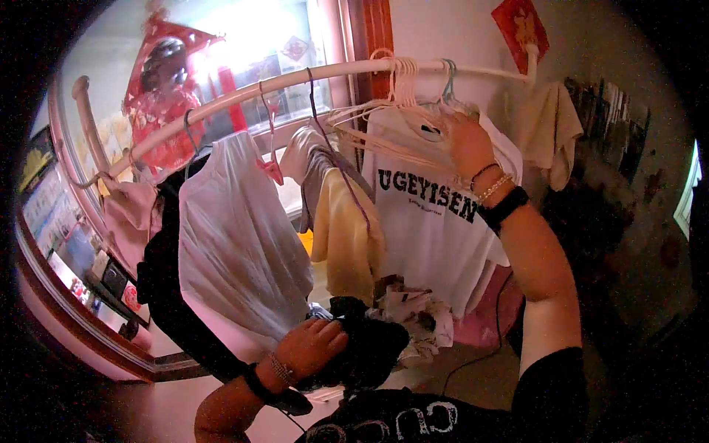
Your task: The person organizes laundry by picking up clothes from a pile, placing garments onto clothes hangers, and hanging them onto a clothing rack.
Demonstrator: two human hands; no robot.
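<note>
My right hand [470,144] is raised to the rail, its fingers closed at the hangers hooked there. A pale green-blue clothes hanger [450,83] and several pale pink clothes hangers [402,83] hang beside it. Just behind the hand is a white T-shirt [432,203] with black lettering. Low in front of my body, my left hand [314,347] is closed on a bunched black garment [369,343]; its fingertips are partly hidden in the cloth. Crumpled pale fabric [419,317] lies against that bundle. A light grey garment [236,236] hangs just above my left hand.
A curved white rail [281,77] crosses the view. From it hang a yellow cloth [347,236], a thin dark hanger [312,103] and a black garment [166,244]. A bright window [258,44] is behind, and a beige cloth [550,129] hangs at right.
</note>
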